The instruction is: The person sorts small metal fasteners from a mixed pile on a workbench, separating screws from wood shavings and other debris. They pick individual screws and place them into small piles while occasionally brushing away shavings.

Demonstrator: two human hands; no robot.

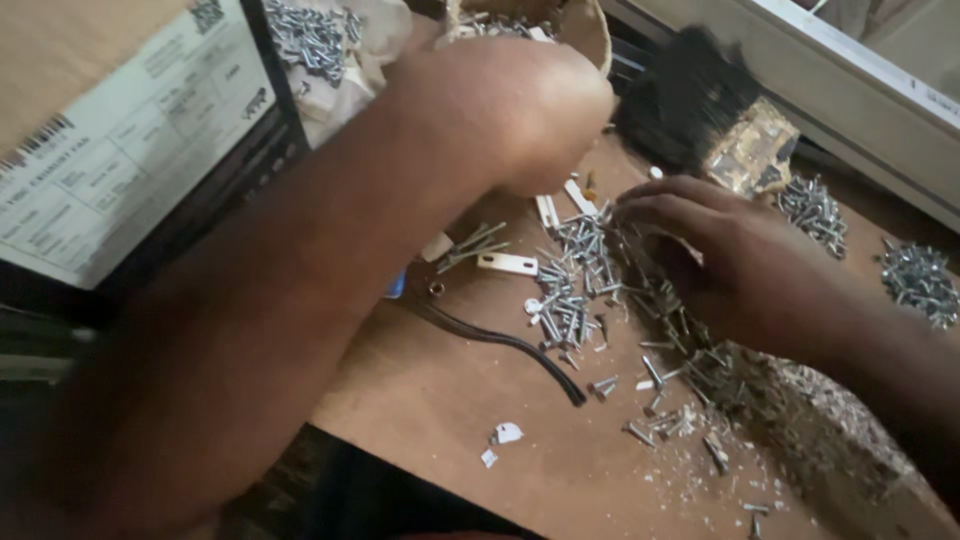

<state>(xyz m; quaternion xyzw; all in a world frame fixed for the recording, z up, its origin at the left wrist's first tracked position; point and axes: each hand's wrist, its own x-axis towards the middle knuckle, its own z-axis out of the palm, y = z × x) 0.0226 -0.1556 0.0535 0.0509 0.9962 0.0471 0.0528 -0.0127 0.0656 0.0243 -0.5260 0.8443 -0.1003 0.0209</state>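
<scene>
A loose pile of small silver screws lies spread on a brown wooden board. My right hand comes in from the right and rests on the pile's right side, fingers curved and fingertips touching the screws; I see nothing gripped. My left forearm crosses from the lower left to the top centre. My left hand is bent down at the wrist above the pile's far edge, and its fingers are hidden. Small white flat pieces lie just beneath it.
A labelled cardboard box fills the upper left. A black-bristled brush lies at the back. More screw heaps sit at right, far right and top left. A black cable curves across the board. White scraps lie nearer me.
</scene>
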